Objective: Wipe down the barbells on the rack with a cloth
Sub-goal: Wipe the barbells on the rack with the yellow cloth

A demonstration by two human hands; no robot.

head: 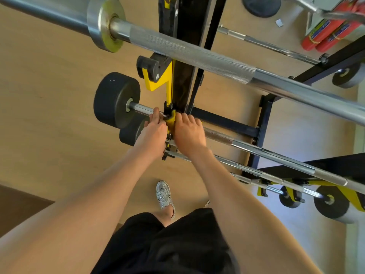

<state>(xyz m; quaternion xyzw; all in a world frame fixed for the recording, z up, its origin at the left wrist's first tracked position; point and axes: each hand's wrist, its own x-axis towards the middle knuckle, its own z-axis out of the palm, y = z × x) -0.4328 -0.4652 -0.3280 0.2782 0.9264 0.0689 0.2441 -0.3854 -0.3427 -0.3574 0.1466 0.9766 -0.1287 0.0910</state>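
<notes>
My left grip (153,131) is clenched over the barbell (256,149), fingers curled round the shaft. My right grip (188,132) lies over the same bar just beside it, fingers bent down. I cannot tell whether it clasps the bar or only presses on it. Between the two sits a yellow piece (171,120), either the cloth or the rack's hook.

The bar's long axis runs straight out from my left grip to the black plate (114,99), and the other way past my right grip along the long bare shaft. My right grip is the nearer one for that stretch, I judge.

Beyond my grips stands the rack (182,86), which carries this bar and a thicker knurled bar (197,54) above.
</notes>
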